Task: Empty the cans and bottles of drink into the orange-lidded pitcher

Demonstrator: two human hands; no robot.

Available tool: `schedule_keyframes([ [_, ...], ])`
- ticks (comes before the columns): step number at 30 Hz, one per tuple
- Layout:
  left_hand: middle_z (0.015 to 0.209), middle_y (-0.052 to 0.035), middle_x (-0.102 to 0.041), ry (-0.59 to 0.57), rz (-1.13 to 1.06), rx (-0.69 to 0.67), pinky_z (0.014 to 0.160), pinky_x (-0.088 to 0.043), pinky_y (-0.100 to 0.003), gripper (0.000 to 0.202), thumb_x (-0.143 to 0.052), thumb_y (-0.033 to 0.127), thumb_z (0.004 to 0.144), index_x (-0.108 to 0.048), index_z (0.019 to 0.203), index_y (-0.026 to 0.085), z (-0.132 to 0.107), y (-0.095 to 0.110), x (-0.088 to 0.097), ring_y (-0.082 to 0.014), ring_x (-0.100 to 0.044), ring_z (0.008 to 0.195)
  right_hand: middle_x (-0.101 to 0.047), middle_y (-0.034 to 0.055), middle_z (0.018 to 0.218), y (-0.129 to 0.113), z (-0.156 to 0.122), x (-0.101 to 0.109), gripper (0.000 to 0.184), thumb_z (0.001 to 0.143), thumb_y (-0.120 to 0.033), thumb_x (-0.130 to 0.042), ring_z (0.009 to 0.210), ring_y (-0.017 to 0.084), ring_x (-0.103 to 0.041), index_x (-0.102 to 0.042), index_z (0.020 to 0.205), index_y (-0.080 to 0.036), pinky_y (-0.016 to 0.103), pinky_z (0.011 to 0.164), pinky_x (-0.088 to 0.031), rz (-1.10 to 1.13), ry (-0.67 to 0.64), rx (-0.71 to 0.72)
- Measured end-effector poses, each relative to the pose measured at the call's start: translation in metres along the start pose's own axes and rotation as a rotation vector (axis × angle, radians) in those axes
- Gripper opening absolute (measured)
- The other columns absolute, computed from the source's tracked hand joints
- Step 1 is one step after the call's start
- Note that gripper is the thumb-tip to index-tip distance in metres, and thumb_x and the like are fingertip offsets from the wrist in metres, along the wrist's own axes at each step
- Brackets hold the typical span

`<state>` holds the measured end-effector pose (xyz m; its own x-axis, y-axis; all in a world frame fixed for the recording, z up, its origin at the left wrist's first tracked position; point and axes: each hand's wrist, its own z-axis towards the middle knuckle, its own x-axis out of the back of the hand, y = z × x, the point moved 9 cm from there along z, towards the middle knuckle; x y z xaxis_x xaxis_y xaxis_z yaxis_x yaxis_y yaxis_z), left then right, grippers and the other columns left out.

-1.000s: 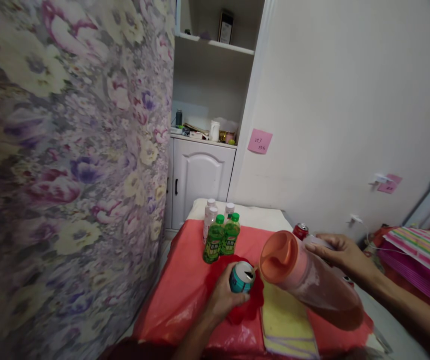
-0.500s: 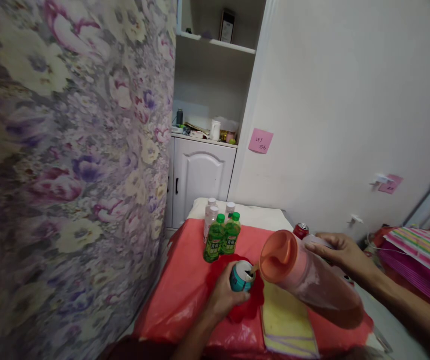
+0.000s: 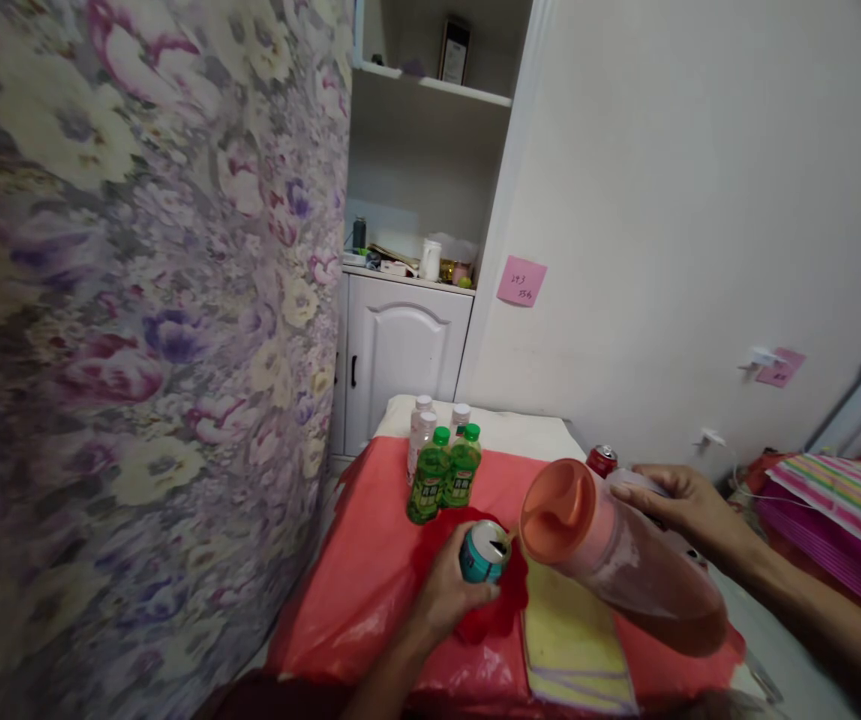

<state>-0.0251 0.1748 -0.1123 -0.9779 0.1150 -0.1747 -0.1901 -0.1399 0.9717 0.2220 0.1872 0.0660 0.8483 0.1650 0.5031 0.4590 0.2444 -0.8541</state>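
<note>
My left hand (image 3: 449, 592) is wrapped round a teal and silver drink can (image 3: 484, 555), held upright over a red scalloped dish (image 3: 490, 622). To its right, my right hand (image 3: 674, 500) grips the handle of a large pitcher (image 3: 640, 570), orange at the mouth and with brownish liquid inside. The pitcher is tilted to the left, its mouth close to the can's top. A thin stream of liquid shows between the pitcher's lip and the can's opening. Beneath the pitcher lies a folded yellow cloth (image 3: 576, 640).
Two green drink bottles (image 3: 430, 478) and several white-capped bottles (image 3: 415, 445) stand behind the can on the red table cover (image 3: 347, 590). A red can (image 3: 602, 460) is beyond the pitcher. A floral curtain (image 3: 152, 350) hangs close on the left; a wall rises behind.
Almost nothing differs. Both hands keep the can and the tilted pitcher in about the same place, and the stream between them is still there.
</note>
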Motion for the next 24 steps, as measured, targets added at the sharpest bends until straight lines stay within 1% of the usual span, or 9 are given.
schedule_keyframes([
  [5,0.105,-0.0017,-0.072,0.009,0.006,-0.010,0.083,-0.049,-0.034,0.066,-0.075,0.009,0.049,-0.065,0.112,0.022,0.0006,0.0020,0.0010,-0.0245,-0.063,0.094,-0.044,-0.0054,0.053,0.0016,0.0001,-0.0009,0.051,0.073,-0.067,-0.072,0.052,0.011,-0.038,-0.055,0.061,-0.021,0.027,0.051,-0.028,0.007,-0.003,-0.017],
  [10,0.103,-0.0008,-0.073,0.008,0.012,-0.003,0.082,-0.049,-0.034,0.065,-0.076,0.008,0.048,-0.065,0.111,0.023,0.0005,0.0029,-0.0001,-0.0248,-0.063,0.093,-0.044,-0.0059,0.052,0.0026,-0.0010,-0.0024,0.053,0.072,-0.069,-0.071,0.051,0.011,-0.038,-0.052,0.061,-0.022,0.027,0.051,-0.027,0.008,-0.010,-0.039],
  [15,0.105,-0.0020,-0.072,0.002,0.010,-0.013,0.085,-0.049,-0.035,0.065,-0.075,0.008,0.049,-0.065,0.112,0.022,-0.0002,0.0042,-0.0007,-0.0245,-0.063,0.095,-0.041,-0.0060,0.051,0.0028,0.0006,-0.0027,0.055,0.074,-0.071,-0.069,0.050,0.011,-0.036,-0.048,0.059,-0.022,0.028,0.051,-0.026,-0.015,-0.015,-0.023],
  [21,0.106,-0.0017,-0.072,-0.004,0.004,-0.016,0.085,-0.049,-0.034,0.065,-0.075,0.009,0.051,-0.064,0.113,0.022,0.0010,0.0018,0.0001,-0.0239,-0.064,0.095,-0.040,-0.0060,0.050,0.0051,0.0019,-0.0025,0.055,0.073,-0.070,-0.071,0.050,0.010,-0.036,-0.051,0.059,-0.020,0.027,0.050,-0.024,0.008,-0.011,-0.031],
  [24,0.105,-0.0012,-0.072,-0.003,0.008,-0.009,0.083,-0.049,-0.034,0.065,-0.075,0.009,0.050,-0.064,0.113,0.023,0.0007,0.0023,0.0004,-0.0236,-0.063,0.094,-0.041,-0.0060,0.051,0.0048,0.0014,-0.0027,0.053,0.075,-0.067,-0.071,0.050,0.010,-0.036,-0.051,0.060,-0.021,0.027,0.051,-0.024,0.026,-0.014,-0.029],
])
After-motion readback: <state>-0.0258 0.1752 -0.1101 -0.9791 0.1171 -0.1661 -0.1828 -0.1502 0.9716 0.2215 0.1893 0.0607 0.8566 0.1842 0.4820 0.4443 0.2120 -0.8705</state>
